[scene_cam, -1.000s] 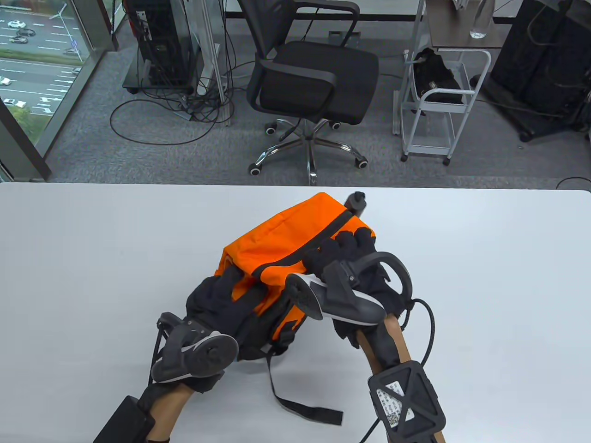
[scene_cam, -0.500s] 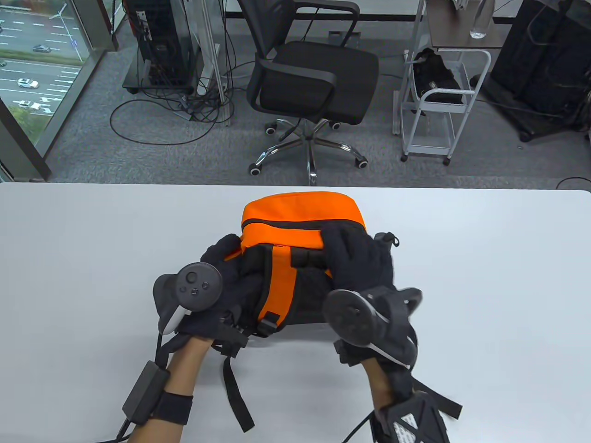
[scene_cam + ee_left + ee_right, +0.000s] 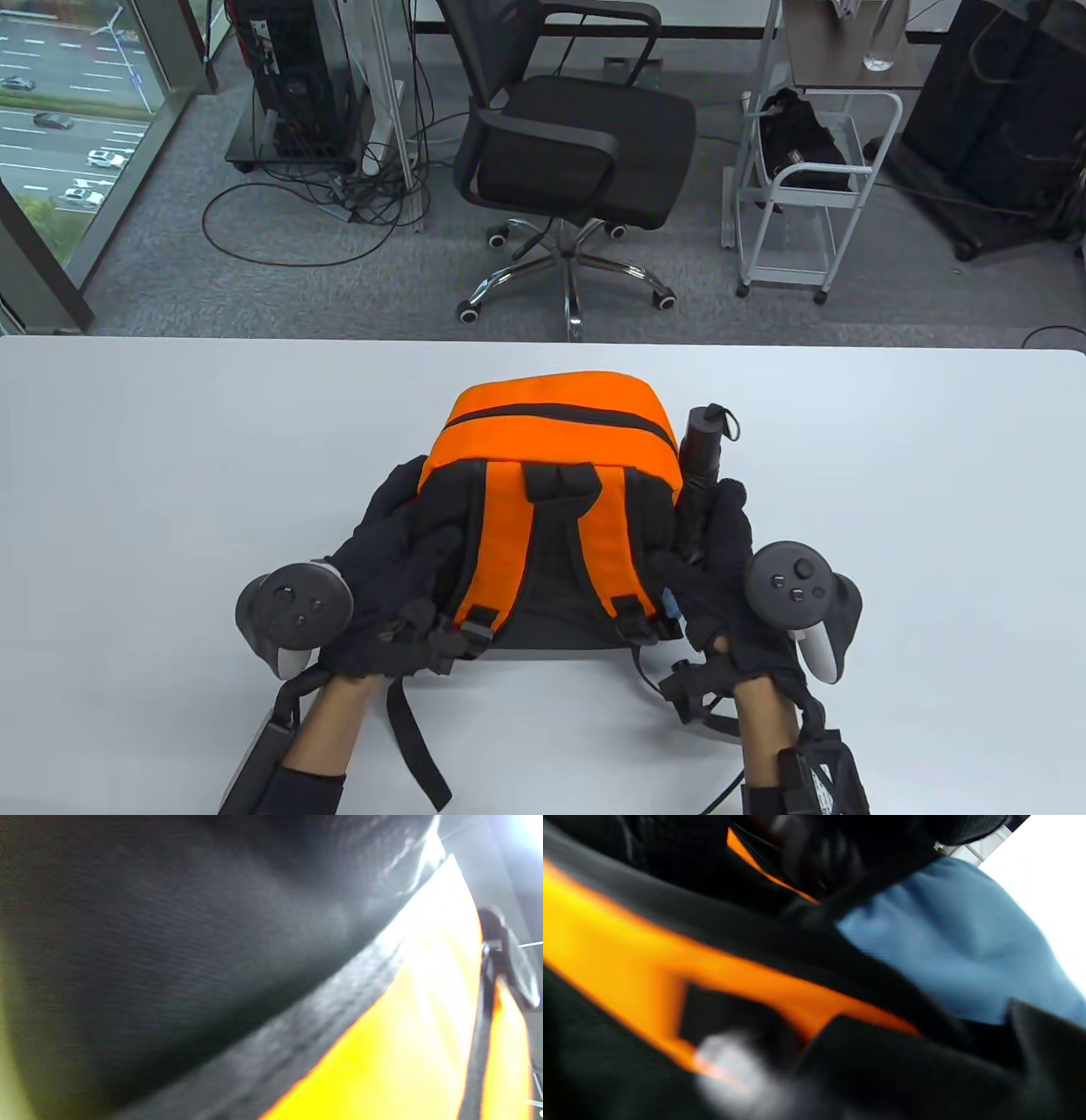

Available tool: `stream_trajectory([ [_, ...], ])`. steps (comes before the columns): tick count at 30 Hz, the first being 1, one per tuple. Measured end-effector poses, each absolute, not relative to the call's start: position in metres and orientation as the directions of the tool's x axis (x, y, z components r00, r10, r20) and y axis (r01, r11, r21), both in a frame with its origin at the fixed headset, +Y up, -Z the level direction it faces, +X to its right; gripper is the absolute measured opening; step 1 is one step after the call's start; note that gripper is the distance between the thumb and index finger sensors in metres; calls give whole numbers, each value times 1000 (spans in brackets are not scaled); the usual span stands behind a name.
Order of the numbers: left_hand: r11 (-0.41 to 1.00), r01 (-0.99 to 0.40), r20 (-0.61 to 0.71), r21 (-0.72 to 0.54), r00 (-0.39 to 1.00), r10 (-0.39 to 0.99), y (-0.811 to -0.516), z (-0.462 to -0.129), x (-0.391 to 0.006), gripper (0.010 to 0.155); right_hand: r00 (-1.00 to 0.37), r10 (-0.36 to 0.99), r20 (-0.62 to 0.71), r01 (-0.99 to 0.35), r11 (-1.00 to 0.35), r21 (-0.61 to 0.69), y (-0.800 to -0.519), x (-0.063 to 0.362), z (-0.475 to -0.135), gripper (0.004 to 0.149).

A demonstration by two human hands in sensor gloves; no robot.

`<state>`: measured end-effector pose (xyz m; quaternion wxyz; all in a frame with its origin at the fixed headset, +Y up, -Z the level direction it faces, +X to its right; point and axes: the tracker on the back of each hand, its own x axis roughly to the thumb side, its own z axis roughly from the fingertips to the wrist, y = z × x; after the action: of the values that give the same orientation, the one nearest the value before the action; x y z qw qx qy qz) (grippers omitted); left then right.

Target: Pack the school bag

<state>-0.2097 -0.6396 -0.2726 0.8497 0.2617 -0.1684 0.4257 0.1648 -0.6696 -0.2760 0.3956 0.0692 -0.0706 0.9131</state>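
The orange-and-black backpack (image 3: 556, 518) is standing on the white table (image 3: 170, 475), straps facing the person, with the left hand (image 3: 394, 577) and right hand (image 3: 721, 569) clasping its two sides. A black folding umbrella (image 3: 700, 475) is sticking far out of the right side pocket, so tilting the bag could be letting it slide out.

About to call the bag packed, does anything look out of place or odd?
Mostly tidy: the orange and black backpack stands with its zip closed, held by the left hand and right hand. Only the black folded umbrella pokes out of its side pocket.
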Motion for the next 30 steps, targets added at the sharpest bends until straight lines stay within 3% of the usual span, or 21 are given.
stream_trajectory([
  [3, 501, -824, 504, 264, 560, 657, -652, -284, -228, 53, -705, 682, 195, -703, -708, -66, -678, 157, -271, 113],
  [6, 576, -791, 414, 207, 604, 681, -657, -294, -231, 63, -726, 666, 170, -684, -724, -88, -676, 147, -262, 104],
  [9, 562, -813, 408, 150, 569, 714, -656, -291, -228, 65, -784, 611, 107, -620, -773, -133, -674, 143, -262, 101],
  [15, 783, -584, 415, 214, 780, 468, -641, -271, -216, 69, -788, 615, 21, -607, -771, -192, -682, 143, -277, 98],
  [17, 790, -583, 437, 191, 771, 463, -639, -272, -220, 71, -815, 577, 55, -573, -786, -233, -682, 144, -282, 96],
  [20, 758, -649, 444, 67, 699, 560, -635, -277, -228, 76, -897, 433, 90, -441, -892, -96, -667, 154, -293, 96],
  [22, 774, -632, 471, 36, 694, 545, -626, -275, -233, 81, -940, 330, 85, -329, -944, 20, -650, 160, -296, 91],
  [25, 810, -577, 509, 110, 732, 453, -611, -266, -246, 83, -977, 196, 81, -185, -975, 126, -630, 171, -291, 82],
  [27, 807, -569, 496, 160, 753, 432, -606, -261, -255, 82, -984, 167, 65, -158, -980, 125, -623, 177, -284, 79],
  [30, 859, -436, 377, 268, 868, 323, -602, -252, -269, 79, -994, 102, 29, -98, -988, 122, -615, 181, -270, 75],
])
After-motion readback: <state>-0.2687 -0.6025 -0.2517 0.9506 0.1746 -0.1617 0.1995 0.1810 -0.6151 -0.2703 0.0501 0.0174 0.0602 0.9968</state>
